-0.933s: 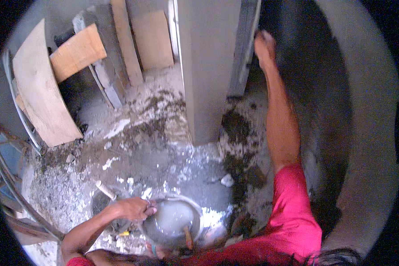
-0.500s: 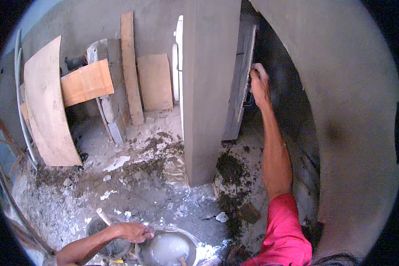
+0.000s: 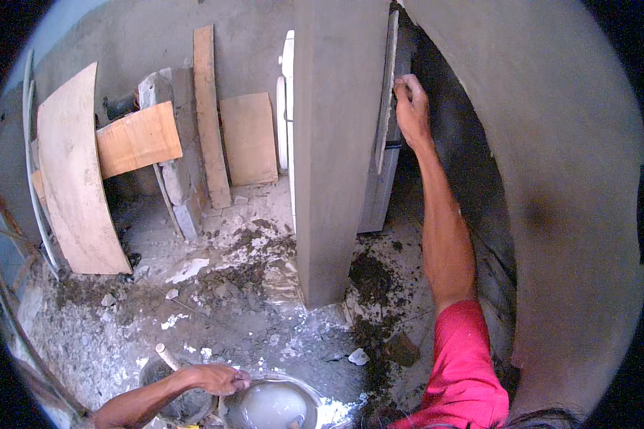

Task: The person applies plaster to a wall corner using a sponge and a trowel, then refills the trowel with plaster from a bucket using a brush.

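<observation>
A long, thin plastering float (image 3: pixel 386 107), seen nearly edge-on, stands upright along the right-hand face of a grey plastered column (image 3: pixel 333 157). My right hand (image 3: pixel 412 107) is closed on its back, arm stretched far forward; the handle is hidden by my fingers. At the lower left, my left hand (image 3: pixel 222 380) is closed beside the rim of a bucket (image 3: pixel 315 392) holding milky liquid (image 3: pixel 275 406). What those fingers hold, if anything, I cannot make out. Behind that hand is a second bucket (image 3: pixel 150 372), with a pale stick handle (image 3: pixel 167 356) leaning out of it.
A plastered wall edge (image 3: pixel 558 143) curves close by my right arm. Wooden boards (image 3: pixel 71 171) and a plank (image 3: pixel 211 114) lean at the back left near a rough block post (image 3: pixel 175 171). Dark mortar droppings (image 3: pixel 372 279) and rubble lie on the floor.
My right hand and the float have moved up and slightly left along the column's side. My left hand has stayed almost in place by the bucket. The view has shifted slightly.
</observation>
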A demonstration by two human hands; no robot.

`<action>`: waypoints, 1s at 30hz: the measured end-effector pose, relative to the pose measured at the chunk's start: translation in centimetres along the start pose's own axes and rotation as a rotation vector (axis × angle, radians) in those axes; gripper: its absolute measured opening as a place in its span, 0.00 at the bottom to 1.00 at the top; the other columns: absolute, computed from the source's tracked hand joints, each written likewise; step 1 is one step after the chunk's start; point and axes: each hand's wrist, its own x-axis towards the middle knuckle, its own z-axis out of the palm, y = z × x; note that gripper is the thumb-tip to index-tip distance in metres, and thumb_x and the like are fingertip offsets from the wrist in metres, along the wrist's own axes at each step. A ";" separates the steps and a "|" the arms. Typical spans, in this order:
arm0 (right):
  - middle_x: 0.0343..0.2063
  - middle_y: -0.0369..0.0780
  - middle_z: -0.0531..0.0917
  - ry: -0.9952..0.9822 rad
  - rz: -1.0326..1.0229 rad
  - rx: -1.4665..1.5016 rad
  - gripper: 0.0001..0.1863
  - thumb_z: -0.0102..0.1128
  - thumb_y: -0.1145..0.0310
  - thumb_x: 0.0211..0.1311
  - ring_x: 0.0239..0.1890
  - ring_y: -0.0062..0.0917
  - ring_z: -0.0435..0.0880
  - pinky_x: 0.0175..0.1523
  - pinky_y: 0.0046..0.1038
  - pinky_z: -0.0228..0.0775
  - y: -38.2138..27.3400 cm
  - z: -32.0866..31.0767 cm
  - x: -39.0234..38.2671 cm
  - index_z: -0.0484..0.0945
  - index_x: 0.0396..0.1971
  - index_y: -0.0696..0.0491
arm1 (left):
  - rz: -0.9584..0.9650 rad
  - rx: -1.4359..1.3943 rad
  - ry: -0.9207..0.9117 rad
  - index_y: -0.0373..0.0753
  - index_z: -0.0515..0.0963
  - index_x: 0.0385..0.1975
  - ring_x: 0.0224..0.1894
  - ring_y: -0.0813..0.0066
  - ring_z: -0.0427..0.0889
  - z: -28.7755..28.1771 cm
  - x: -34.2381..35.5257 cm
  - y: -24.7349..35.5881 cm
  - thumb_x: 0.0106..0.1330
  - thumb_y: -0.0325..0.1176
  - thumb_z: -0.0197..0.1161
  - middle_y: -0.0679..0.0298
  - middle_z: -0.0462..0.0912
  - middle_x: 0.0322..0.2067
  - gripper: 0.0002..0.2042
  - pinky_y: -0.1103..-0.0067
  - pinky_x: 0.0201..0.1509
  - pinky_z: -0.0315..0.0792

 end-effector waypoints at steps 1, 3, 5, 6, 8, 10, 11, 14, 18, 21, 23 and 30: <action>0.36 0.44 0.81 -0.002 -0.002 0.002 0.14 0.50 0.63 0.68 0.41 0.35 0.79 0.50 0.31 0.67 -0.4 0.1 0.2 0.76 0.38 0.59 | 0.000 -0.002 0.002 0.39 0.70 0.53 0.52 0.54 0.75 0.0 -0.1 0.0 0.71 0.56 0.39 0.51 0.78 0.48 0.27 0.65 0.57 0.68; 0.34 0.44 0.81 0.025 -0.009 0.048 0.12 0.51 0.65 0.67 0.40 0.33 0.79 0.49 0.30 0.68 -1.3 0.4 0.5 0.75 0.36 0.59 | 0.004 0.038 0.057 0.38 0.71 0.52 0.50 0.55 0.76 0.2 -0.5 0.0 0.72 0.53 0.41 0.52 0.79 0.46 0.24 0.65 0.56 0.68; 0.33 0.43 0.80 0.024 -0.047 0.009 0.10 0.51 0.66 0.66 0.39 0.32 0.78 0.48 0.30 0.68 -1.2 0.0 0.8 0.75 0.35 0.59 | 0.050 0.037 0.034 0.38 0.71 0.51 0.49 0.55 0.77 -0.1 -0.2 -0.3 0.72 0.51 0.42 0.53 0.79 0.45 0.23 0.65 0.55 0.69; 0.31 0.42 0.80 0.031 -0.087 -0.023 0.09 0.51 0.67 0.66 0.37 0.30 0.78 0.47 0.29 0.68 -1.3 -0.1 1.0 0.75 0.34 0.58 | 0.087 0.040 0.015 0.38 0.71 0.51 0.48 0.56 0.78 -0.3 -0.1 -0.4 0.72 0.50 0.43 0.53 0.80 0.44 0.22 0.65 0.54 0.70; 0.29 0.42 0.79 0.026 -0.066 0.007 0.07 0.52 0.70 0.65 0.35 0.28 0.77 0.44 0.29 0.68 -1.7 -0.1 0.9 0.74 0.32 0.57 | 0.048 0.051 0.005 0.37 0.72 0.50 0.47 0.57 0.78 -0.4 0.2 -0.8 0.72 0.49 0.44 0.53 0.80 0.43 0.21 0.65 0.53 0.70; 0.25 0.31 0.72 -0.015 0.013 0.086 0.06 0.49 0.70 0.65 0.32 0.17 0.69 0.40 0.23 0.64 -1.7 -0.2 0.6 0.73 0.32 0.56 | 0.004 0.062 -0.010 0.37 0.72 0.49 0.47 0.58 0.79 -0.2 0.4 -1.5 0.71 0.47 0.44 0.53 0.81 0.43 0.21 0.66 0.52 0.71; 0.25 0.32 0.71 -0.014 -0.023 0.080 0.05 0.50 0.71 0.64 0.32 0.19 0.69 0.40 0.25 0.65 -1.4 0.0 0.4 0.72 0.31 0.56 | 0.010 0.042 0.043 0.36 0.74 0.44 0.43 0.53 0.79 -0.1 0.3 -2.2 0.71 0.51 0.41 0.50 0.81 0.37 0.23 0.63 0.49 0.71; 0.25 0.33 0.71 0.030 -0.110 -0.046 0.05 0.49 0.72 0.65 0.32 0.20 0.69 0.39 0.26 0.66 1.1 0.7 -4.1 0.71 0.30 0.56 | -0.019 -0.043 0.102 0.34 0.77 0.34 0.37 0.49 0.80 -2.1 -1.2 1.5 0.71 0.54 0.39 0.48 0.81 0.28 0.28 0.60 0.45 0.71; 0.33 0.44 0.81 -0.029 0.340 -0.018 0.11 0.55 0.65 0.65 0.38 0.33 0.79 0.46 0.33 0.70 6.3 2.9 -20.8 0.75 0.35 0.59 | -0.079 0.142 0.084 0.37 0.76 0.46 0.37 0.51 0.82 -3.4 -2.3 4.2 0.72 0.54 0.40 0.54 0.84 0.34 0.26 0.63 0.44 0.74; 0.36 0.43 0.81 0.008 0.449 -0.036 0.10 0.57 0.67 0.63 0.40 0.32 0.78 0.49 0.32 0.69 10.9 0.7 -29.7 0.75 0.37 0.59 | 0.019 0.090 0.202 0.37 0.77 0.43 0.39 0.51 0.81 -3.8 -2.3 5.2 0.71 0.55 0.40 0.52 0.83 0.34 0.27 0.63 0.45 0.73; 0.37 0.44 0.81 0.076 0.578 -0.172 0.10 0.56 0.69 0.63 0.42 0.33 0.78 0.51 0.32 0.68 10.9 -0.5 -31.5 0.76 0.38 0.59 | -0.088 0.064 0.097 0.37 0.73 0.46 0.41 0.52 0.81 -3.7 -2.4 5.3 0.72 0.51 0.40 0.53 0.84 0.32 0.24 0.61 0.49 0.70; 0.39 0.51 0.81 0.128 0.260 -0.060 0.15 0.45 0.67 0.68 0.43 0.39 0.80 0.50 0.34 0.68 3.2 -1.0 -10.9 0.75 0.42 0.63 | -0.084 0.026 0.085 0.37 0.78 0.40 0.41 0.54 0.81 -4.3 -2.3 5.2 0.71 0.56 0.39 0.54 0.83 0.35 0.27 0.63 0.49 0.72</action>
